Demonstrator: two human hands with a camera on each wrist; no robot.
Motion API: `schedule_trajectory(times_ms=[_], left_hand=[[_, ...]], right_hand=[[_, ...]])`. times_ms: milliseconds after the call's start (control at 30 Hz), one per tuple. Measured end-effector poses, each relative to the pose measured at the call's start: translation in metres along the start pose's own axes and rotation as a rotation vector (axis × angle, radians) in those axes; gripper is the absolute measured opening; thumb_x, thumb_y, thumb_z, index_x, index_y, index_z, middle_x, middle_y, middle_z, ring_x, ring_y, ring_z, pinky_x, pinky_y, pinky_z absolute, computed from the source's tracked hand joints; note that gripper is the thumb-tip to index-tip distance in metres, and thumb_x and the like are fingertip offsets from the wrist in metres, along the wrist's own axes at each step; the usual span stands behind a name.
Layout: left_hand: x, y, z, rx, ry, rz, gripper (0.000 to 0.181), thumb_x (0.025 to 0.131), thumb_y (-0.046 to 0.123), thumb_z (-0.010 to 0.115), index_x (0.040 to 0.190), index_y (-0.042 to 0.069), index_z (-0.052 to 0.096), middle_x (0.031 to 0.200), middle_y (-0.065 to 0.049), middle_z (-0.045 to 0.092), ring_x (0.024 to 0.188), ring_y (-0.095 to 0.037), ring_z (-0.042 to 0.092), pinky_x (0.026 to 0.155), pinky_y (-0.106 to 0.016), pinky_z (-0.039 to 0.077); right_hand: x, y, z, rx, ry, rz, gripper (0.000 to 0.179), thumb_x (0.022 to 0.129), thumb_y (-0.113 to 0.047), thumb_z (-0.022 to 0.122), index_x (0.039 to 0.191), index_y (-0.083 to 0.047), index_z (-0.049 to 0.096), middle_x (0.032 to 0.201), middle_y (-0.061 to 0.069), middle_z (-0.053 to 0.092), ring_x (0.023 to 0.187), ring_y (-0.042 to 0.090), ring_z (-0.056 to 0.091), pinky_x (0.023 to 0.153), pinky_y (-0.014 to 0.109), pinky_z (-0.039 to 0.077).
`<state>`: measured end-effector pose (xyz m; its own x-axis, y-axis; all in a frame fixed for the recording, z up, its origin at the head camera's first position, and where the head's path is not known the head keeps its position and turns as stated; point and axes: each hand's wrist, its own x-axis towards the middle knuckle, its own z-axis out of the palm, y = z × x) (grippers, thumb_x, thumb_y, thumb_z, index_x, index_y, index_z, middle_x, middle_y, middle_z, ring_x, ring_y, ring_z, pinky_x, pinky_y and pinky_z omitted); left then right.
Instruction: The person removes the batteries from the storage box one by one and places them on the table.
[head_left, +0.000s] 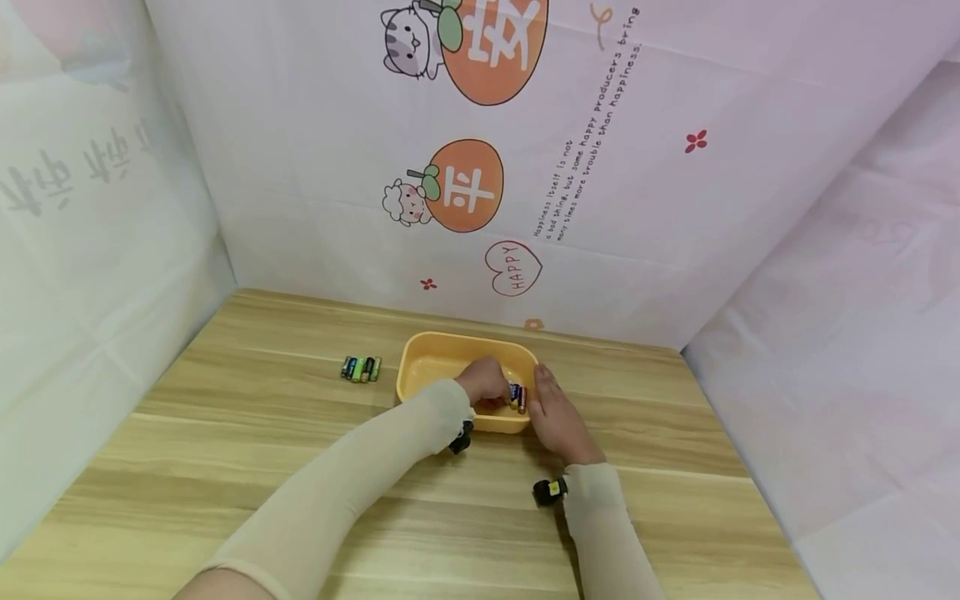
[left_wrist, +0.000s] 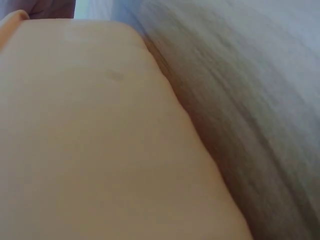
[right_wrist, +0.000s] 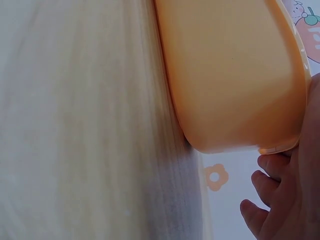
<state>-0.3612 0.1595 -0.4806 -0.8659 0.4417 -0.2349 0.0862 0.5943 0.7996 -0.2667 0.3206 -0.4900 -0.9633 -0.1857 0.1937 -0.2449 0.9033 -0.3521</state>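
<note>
A yellow rectangular plastic box (head_left: 498, 425) stands on the wooden table. My left hand (head_left: 483, 380) reaches down inside it with curled fingers, right beside a blue-and-white battery (head_left: 513, 393) and a reddish-purple battery (head_left: 522, 400) at the box's right end. The fingertips are hidden, so whether they pinch a battery cannot be told. Against the box's right end rests my right hand (head_left: 558, 417), its fingers extended along the outside. In the right wrist view, the fingers (right_wrist: 272, 187) lie by the rim of the box (right_wrist: 235, 75). Only the box's outer wall (left_wrist: 100, 125) fills most of the left wrist view.
Several green and dark batteries (head_left: 361, 370) lie side by side in a row on the table, left of the box. The wooden tabletop (head_left: 450, 517) reaches back to a white printed cloth wall (head_left: 600, 283). Similar cloth hangs at both sides.
</note>
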Motion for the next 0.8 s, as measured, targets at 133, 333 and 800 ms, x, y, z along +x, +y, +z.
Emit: schedule_trajectory(times_ms=[133,333,800], left_hand=[[0.002,-0.003,0.0,0.049,0.008,0.02,0.017,0.076,0.002,0.067,0.059,0.005,0.066,0.056,-0.007,0.062,0.046,-0.019,0.054,0.039,-0.03,0.045],[0.002,-0.006,0.002,0.067,0.014,0.016,0.023,0.077,0.005,0.065,0.055,0.008,0.062,0.046,-0.003,0.053,0.039,-0.016,0.047,0.034,-0.028,0.039],[-0.008,0.0,-0.001,0.136,0.013,0.016,0.024,0.073,0.001,0.063,0.054,0.011,0.053,0.043,-0.002,0.046,0.036,-0.015,0.04,0.032,-0.028,0.031]], right_hand=[[0.0,-0.001,-0.002,0.001,-0.007,0.002,0.06,0.102,-0.017,0.034,0.154,0.002,0.012,0.159,0.02,0.016,0.145,0.032,0.014,0.116,0.048,0.02],[-0.002,-0.002,-0.003,-0.008,-0.017,0.001,0.058,0.103,-0.017,0.034,0.154,0.002,0.012,0.159,0.019,0.015,0.145,0.031,0.014,0.116,0.048,0.02],[-0.004,-0.002,-0.002,0.0,0.006,-0.013,0.058,0.103,-0.013,0.038,0.153,0.002,0.013,0.158,0.02,0.017,0.145,0.032,0.015,0.116,0.048,0.021]])
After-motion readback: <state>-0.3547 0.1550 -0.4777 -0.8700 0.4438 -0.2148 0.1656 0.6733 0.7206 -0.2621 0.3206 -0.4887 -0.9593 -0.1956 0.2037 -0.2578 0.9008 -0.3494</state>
